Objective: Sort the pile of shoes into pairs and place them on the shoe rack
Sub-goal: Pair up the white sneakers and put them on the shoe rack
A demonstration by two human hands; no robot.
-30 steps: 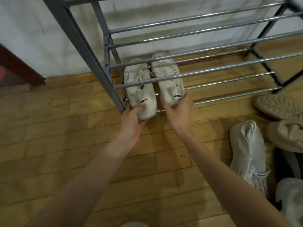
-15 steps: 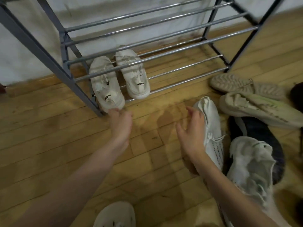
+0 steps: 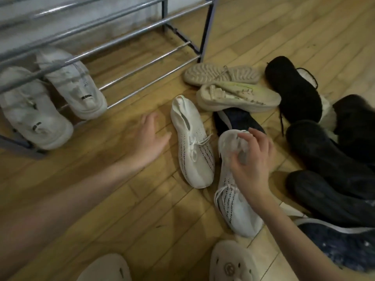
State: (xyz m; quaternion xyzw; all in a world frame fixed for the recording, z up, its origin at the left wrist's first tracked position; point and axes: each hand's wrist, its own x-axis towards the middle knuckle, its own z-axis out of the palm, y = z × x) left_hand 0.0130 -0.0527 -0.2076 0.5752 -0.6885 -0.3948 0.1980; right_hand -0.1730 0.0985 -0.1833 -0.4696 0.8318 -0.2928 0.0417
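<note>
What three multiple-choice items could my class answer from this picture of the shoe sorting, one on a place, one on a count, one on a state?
1. Where does the pair of white sneakers sit?
A. On the bottom tier of the shoe rack
B. On the top tier
C. In the pile on the floor

2. How many white knit shoes with dark dashes lie on the floor near the hands?
A. One
B. Two
C. Four

3. What is the right hand doing?
A. Resting flat on the floor
B. Holding a rack bar
C. Gripping a knit shoe at its opening

Answers:
1 A, both sneakers rest on the lowest bars, at the rack's left end.
2 B, one knit shoe lies free and the second knit shoe is under the right hand.
3 C, its fingers curl round the collar, while the left hand is open and holds nothing.
</note>
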